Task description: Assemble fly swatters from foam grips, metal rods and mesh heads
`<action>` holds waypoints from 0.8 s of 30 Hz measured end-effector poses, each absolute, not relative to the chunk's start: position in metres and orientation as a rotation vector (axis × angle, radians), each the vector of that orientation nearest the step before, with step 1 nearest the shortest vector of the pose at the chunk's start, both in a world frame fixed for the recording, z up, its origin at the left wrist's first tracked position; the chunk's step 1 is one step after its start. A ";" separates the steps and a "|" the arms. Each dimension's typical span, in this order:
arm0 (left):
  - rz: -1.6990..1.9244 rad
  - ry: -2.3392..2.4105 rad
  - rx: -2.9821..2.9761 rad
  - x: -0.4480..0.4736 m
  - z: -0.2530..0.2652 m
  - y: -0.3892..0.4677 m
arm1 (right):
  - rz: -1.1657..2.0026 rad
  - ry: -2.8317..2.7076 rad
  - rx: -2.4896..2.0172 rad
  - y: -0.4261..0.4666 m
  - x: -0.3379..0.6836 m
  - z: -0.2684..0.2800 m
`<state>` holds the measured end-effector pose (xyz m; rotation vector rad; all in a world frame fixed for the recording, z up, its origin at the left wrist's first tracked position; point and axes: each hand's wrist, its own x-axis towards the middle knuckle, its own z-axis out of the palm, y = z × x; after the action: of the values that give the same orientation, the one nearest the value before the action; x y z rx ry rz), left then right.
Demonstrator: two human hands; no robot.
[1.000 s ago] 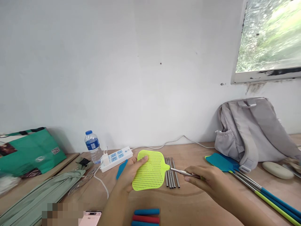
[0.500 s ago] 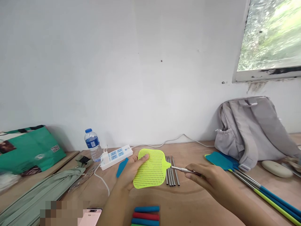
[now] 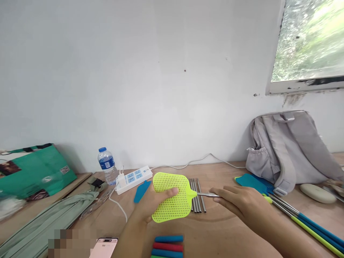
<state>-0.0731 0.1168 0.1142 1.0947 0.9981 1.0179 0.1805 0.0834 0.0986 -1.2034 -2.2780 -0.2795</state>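
Observation:
A yellow-green perforated fly swatter head [image 3: 174, 208] is gripped at its left side by my left hand [image 3: 154, 200], thumb across the front. A metal rod [image 3: 206, 194] runs from its neck to the right, into the fingers of my right hand [image 3: 239, 200], which are closed around it; the rod's far end is hidden there. Just behind lie several loose metal tubes [image 3: 199, 204] side by side. Nearer me are several coloured handle sleeves, among them a red one [image 3: 168, 247]. A blue swatter head [image 3: 142, 190] lies partly behind my left hand.
At right, several fly swatters with blue and yellow-green handles [image 3: 317, 229] lie by a grey backpack [image 3: 290, 143] and a beige oval case [image 3: 317, 193]. On the left are a power strip [image 3: 134, 181], a water bottle [image 3: 106, 165], a green bag [image 3: 40, 172] and a pink phone [image 3: 104, 247].
The yellow-green head has dropped slightly and tilted, and my left thumb lies farther right across it. My right-hand fingers are now straighter along the rod.

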 end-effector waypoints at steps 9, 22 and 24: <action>0.999 0.972 1.293 -0.067 0.113 0.107 | -0.487 -2.300 -1.050 0.072 0.181 0.102; 1.150 1.042 1.529 -0.077 0.108 0.128 | -0.195 -2.339 -1.277 0.066 0.168 0.095; 1.265 1.177 1.617 -0.084 0.101 0.144 | 0.026 -2.313 -1.330 0.059 0.166 0.088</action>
<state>-0.0844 0.1439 0.1014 1.6169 1.1773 1.2648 0.1656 0.0591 0.0882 -1.3303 -2.3135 0.0258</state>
